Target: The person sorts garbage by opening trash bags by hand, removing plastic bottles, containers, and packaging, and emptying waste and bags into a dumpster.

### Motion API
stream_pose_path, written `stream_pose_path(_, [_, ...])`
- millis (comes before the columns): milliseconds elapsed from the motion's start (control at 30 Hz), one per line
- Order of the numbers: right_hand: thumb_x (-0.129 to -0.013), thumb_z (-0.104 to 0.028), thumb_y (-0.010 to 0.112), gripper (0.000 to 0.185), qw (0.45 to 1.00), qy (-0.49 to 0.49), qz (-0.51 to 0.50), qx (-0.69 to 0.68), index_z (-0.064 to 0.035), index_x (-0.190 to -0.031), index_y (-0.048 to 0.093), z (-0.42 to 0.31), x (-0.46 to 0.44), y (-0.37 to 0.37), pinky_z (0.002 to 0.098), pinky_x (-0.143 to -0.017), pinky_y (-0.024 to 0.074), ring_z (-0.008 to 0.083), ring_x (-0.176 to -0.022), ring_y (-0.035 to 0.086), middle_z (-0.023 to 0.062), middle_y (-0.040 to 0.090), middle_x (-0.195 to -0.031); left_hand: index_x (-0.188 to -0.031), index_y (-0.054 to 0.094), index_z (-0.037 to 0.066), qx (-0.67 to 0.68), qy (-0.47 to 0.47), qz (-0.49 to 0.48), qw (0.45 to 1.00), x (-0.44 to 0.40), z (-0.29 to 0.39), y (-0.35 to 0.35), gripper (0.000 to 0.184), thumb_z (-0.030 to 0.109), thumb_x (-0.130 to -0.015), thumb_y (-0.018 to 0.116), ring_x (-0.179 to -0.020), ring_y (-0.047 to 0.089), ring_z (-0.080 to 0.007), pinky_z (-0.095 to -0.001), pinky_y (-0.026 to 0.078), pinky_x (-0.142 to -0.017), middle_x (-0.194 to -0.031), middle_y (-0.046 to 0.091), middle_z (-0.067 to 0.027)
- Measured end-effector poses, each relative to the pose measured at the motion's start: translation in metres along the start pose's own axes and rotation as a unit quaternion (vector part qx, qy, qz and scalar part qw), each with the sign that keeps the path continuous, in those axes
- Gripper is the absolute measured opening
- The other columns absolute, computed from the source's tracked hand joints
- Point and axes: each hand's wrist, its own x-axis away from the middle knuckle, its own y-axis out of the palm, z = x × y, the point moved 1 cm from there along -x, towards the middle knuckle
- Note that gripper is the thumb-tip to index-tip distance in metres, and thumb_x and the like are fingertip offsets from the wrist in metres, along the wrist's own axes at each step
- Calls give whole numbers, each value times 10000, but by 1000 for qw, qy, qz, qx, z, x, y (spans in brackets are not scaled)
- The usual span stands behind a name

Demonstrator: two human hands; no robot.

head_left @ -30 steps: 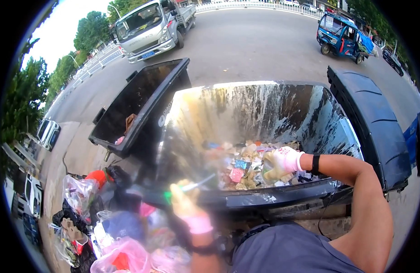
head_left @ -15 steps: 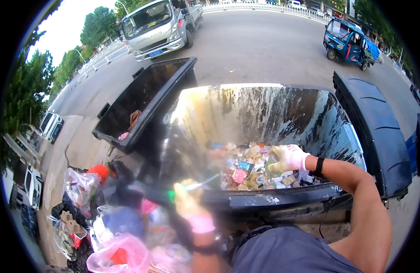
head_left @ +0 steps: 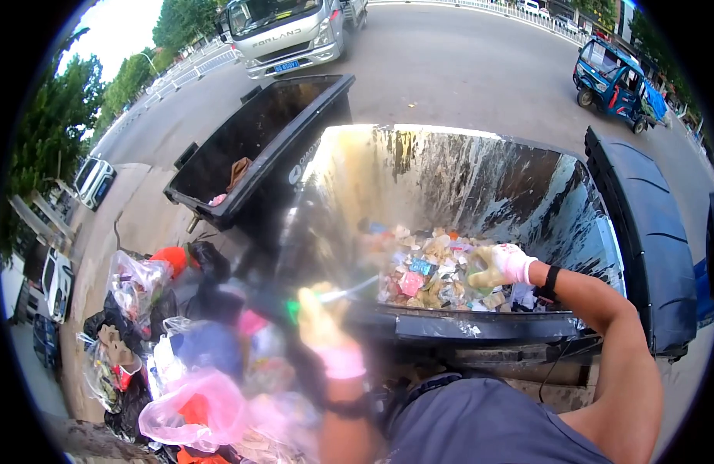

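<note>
My left hand (head_left: 324, 329), in a pale glove with a pink cuff, is closed around a thin tool with a green end (head_left: 293, 311) and a pale shaft (head_left: 351, 291). Haze over this side blurs the tool, so its kind is unclear. The shaft points right, towards the large dark bin (head_left: 519, 166), whose inner walls are streaked with dirt. Inside the bin, my right hand (head_left: 502, 265), gloved too, hovers over mixed rubbish (head_left: 442, 267), its thumb and fingers curved and apart. A pink scrap (head_left: 410, 284) and a blue packet (head_left: 421, 267) lie to its left.
The bin's black lid (head_left: 643, 232) hangs open at the right. A second black bin (head_left: 326, 97) stands behind on the left. Bagged rubbish, including a pink bag (head_left: 218, 398), is piled at lower left. A truck (head_left: 291, 42) and a blue three-wheeler (head_left: 616, 81) are on the road.
The view has shifted slightly, so the bins sit higher and the truck and three-wheeler further right. My right hand appears slightly right over the rubbish; my left hand keeps its grip on the tool.
</note>
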Motion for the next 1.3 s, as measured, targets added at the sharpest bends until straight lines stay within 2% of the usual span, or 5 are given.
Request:
stream_pose_path(733, [-841, -642, 679, 816, 996, 3, -84, 2, -130, -1475, 615, -1, 8, 8, 431, -1063, 512, 383, -1264, 663, 236, 689, -1365, -1143, 711, 95, 4, -12, -1, 1000, 2, -2, 5, 394, 477, -1069, 644, -878, 729, -145, -297, 595, -759, -1086, 760, -33])
stream_pose_path(900, [-817, -625, 702, 828, 995, 56, 44, -63, -96, -1450, 631, -11, 8, -12, 394, -1035, 534, 371, -1212, 695, 197, 718, -1342, -1140, 709, 90, 6, -5, 4, 1000, 4, 3, 7, 395, 474, -1070, 645, -872, 729, -144, -293, 595, -755, -1090, 760, -41])
stream_pose_path(1000, [-828, -647, 685, 833, 995, 14, -86, 53, -100, -1455, 627, 6, -2, 15, 406, -1064, 514, 387, -1248, 672, 209, 708, -1351, -1139, 708, 89, 8, -12, 3, 1000, -3, -5, 3, 397, 475, -1069, 646, -878, 730, -146, -288, 592, -754, -1100, 759, -46])
stream_pose_path(1133, [-844, -640, 689, 857, 988, 25, 110, -105, -34, -1444, 605, -3, 0, -11, 411, -1045, 523, 365, -1239, 681, 253, 702, -1326, -1134, 708, 93, 7, -20, 13, 1000, -2, -2, 4, 405, 487, -1070, 639, -908, 737, -158, -295, 589, -763, -1112, 760, -46])
stream_pose_path(1300, [-981, -291, 783, 664, 854, -81, 124, -498, 1, -1508, 503, 4, -14, 4, 326, -1036, 521, 164, -1179, 637, 95, 662, -1319, -1145, 712, 89, -1, -11, -4, 1000, -5, -1, 1, 420, 494, -1075, 626, -907, 735, -158, -315, 596, -791, -1115, 758, -48])
